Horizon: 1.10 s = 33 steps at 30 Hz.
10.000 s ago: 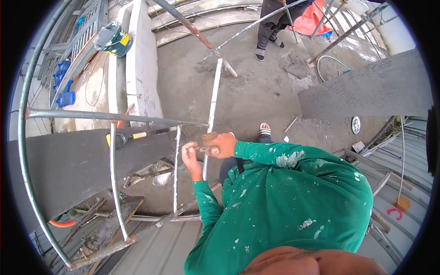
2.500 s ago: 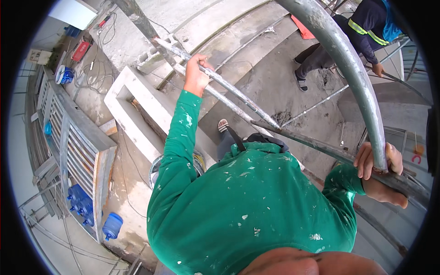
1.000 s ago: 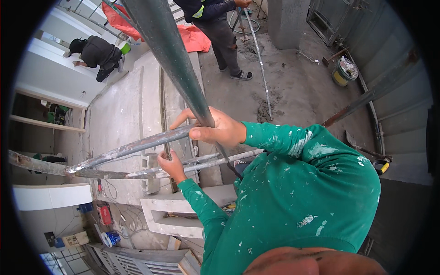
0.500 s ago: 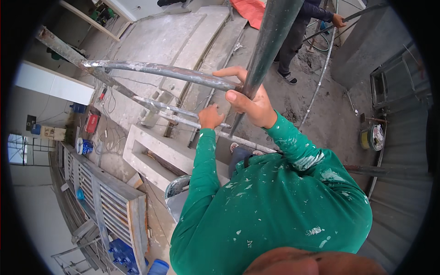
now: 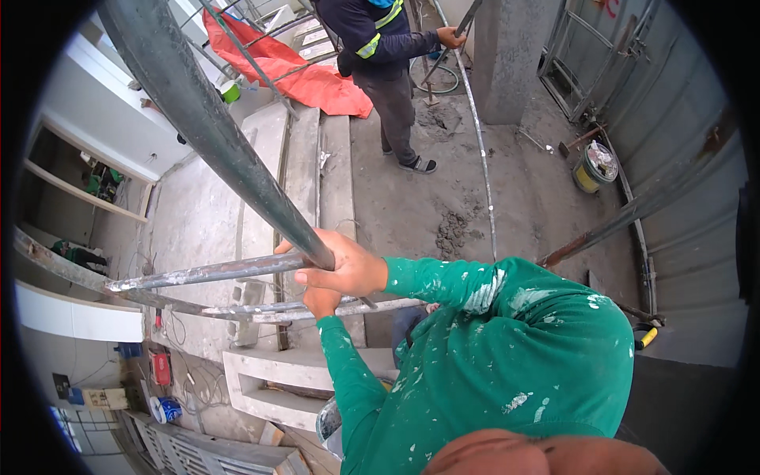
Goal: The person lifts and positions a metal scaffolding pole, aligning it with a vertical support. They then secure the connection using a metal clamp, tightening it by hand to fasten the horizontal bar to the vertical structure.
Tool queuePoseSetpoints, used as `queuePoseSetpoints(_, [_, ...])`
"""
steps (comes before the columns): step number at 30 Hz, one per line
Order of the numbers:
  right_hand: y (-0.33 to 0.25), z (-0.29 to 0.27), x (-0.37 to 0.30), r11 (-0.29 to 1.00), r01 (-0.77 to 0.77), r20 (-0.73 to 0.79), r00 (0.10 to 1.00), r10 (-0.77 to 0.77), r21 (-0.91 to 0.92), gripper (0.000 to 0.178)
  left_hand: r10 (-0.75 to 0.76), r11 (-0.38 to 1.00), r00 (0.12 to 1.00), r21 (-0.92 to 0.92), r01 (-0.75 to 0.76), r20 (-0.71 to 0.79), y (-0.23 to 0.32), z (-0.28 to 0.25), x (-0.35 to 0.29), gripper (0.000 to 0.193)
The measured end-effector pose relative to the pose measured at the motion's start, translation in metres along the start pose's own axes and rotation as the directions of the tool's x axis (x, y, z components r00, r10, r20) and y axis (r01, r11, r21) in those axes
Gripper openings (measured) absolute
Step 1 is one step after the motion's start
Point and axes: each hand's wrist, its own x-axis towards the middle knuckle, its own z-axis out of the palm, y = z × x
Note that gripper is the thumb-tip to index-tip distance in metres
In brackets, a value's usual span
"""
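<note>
A metal scaffold frame (image 5: 237,170) of worn, paint-spotted tubes stands tilted right in front of me. My right hand (image 5: 348,265) is wrapped round its thick upright where a rusty crossbar (image 5: 210,273) meets it, thumb below the bar. Just under it, my left hand (image 5: 321,302) is closed on the frame; the upper hand and the tubes hide part of its fingers. Lower rails (image 5: 261,311) of the frame run behind and beside the left hand. Both arms are in green sleeves with white paint splashes.
A co-worker (image 5: 380,71) in a dark reflective jacket holds a bar ahead. Concrete steps (image 5: 301,166) and an orange sheet (image 5: 277,67) lie ahead left. A hollow concrete block (image 5: 277,380) sits below the rails. A bucket (image 5: 595,168) and metal sheeting (image 5: 681,103) flank the right.
My view has swung right and up, showing more of the co-worker. The frame and both hands now sit further left and lower in view, with the hands closer together.
</note>
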Motion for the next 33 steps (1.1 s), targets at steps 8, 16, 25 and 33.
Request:
queuePoseSetpoints(8, [0.021, 0.001, -0.006, 0.999, 0.005, -0.128, 0.992, -0.011, -0.045, 0.042, 0.108, 0.93, 0.99, 0.342, -0.132, 0.087, -0.058, 0.044, 0.033, 0.054])
queuePoseSetpoints(16, [0.013, 0.002, -0.008, 0.997, -0.067, -0.259, 0.964, 0.056, -0.036, 0.032, 0.126, 0.897, 0.986, 0.411, -0.16, 0.109, -0.057, 0.046, 0.037, 0.047])
queuePoseSetpoints(25, [0.03, 0.009, -0.007, 0.994, -0.107, -0.303, 0.949, 0.09, -0.038, 0.03, 0.15, 0.898, 0.981, 0.397, -0.187, 0.122, -0.089, 0.059, 0.055, 0.049])
queuePoseSetpoints(33, [0.033, 0.024, -0.01, 0.991, -0.109, -0.336, 0.939, 0.077, -0.079, 0.027, 0.138, 0.896, 0.98, 0.404, -0.186, 0.146, -0.092, 0.054, 0.051, 0.053])
